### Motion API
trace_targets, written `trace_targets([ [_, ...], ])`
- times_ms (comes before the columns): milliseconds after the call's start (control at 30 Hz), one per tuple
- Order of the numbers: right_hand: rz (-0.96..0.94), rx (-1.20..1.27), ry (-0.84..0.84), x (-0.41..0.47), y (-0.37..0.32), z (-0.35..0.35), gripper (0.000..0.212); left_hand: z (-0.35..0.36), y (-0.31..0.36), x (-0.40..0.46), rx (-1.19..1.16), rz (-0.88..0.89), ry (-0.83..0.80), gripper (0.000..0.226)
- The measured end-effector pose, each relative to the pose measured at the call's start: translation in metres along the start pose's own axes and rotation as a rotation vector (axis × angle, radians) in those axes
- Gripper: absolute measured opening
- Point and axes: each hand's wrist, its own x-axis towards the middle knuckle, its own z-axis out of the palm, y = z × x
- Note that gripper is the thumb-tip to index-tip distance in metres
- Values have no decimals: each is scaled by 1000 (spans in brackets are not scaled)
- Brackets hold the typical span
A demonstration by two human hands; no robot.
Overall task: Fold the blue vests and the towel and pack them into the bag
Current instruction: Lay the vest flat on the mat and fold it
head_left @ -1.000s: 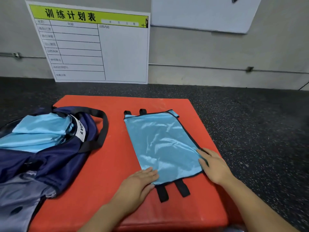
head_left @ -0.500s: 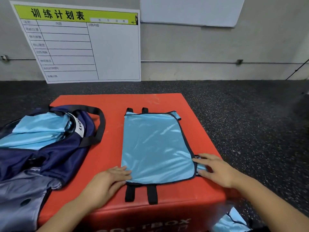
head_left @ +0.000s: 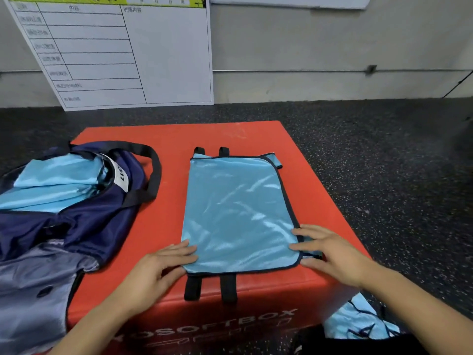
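Observation:
A light blue vest (head_left: 238, 213) with black trim lies folded flat on the red soft box (head_left: 169, 216), its black straps hanging over the near edge. My left hand (head_left: 163, 265) rests on the vest's near left corner, fingers flat. My right hand (head_left: 330, 249) presses the near right corner, fingers spread over the edge. A navy bag (head_left: 84, 219) lies open at the left, with folded blue vests (head_left: 53, 183) inside it. No towel is visible.
Another blue vest (head_left: 358, 321) lies crumpled on the dark speckled floor (head_left: 384, 175) beside the box, lower right. A white schedule board (head_left: 115, 52) leans on the wall behind. A grey part of the bag (head_left: 28, 298) hangs over the box's left side.
The vest has been turned from a slant to square with the box. Both hands moved with its near corners toward the front edge, and the view has tilted down.

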Motion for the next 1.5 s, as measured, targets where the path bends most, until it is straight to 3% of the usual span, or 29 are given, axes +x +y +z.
trace_targets([
  [233,-64,78,146,15,0,-1,27,-5,8,17,7,-20,16,36],
  [333,-70,134,55,25,-2,-7,11,-20,16,29,-46,-106,-91,10],
  [433,42,418,-169,37,-7,-26,10,-32,17,41,-306,-188,-246,12],
  [533,198,805,-223,53,-10,-40,11,-24,11,52,-500,-339,-54,18],
  [633,430,833,-109,70,-5,-30,12,-8,-2,57,-479,-520,152,21],
  [733,599,799,-118,78,-2,-23,12,-3,-3,62,-460,-581,194,13],
  [800,649,889,-129,76,-7,-34,23,-6,2,65,-482,-600,189,11],
  [967,441,1068,-346,57,-4,-57,42,-25,11,64,-590,-480,-4,26],
  [1067,368,1016,-447,45,-2,-63,51,-36,12,57,-454,-418,-178,54],
  [1100,348,953,-474,43,-3,-62,44,-36,11,55,-397,-402,-223,56],
  [1167,304,826,-514,43,-5,-61,31,-34,14,55,-362,-398,-258,44],
  [1233,289,757,-537,42,-3,-59,37,-30,18,57,-390,-403,-268,31],
  [1367,287,750,-498,46,-7,-63,49,-27,18,62,-349,-401,-268,35],
  [1500,231,653,-507,56,-13,-54,39,-29,18,67,-335,-380,-263,34],
])
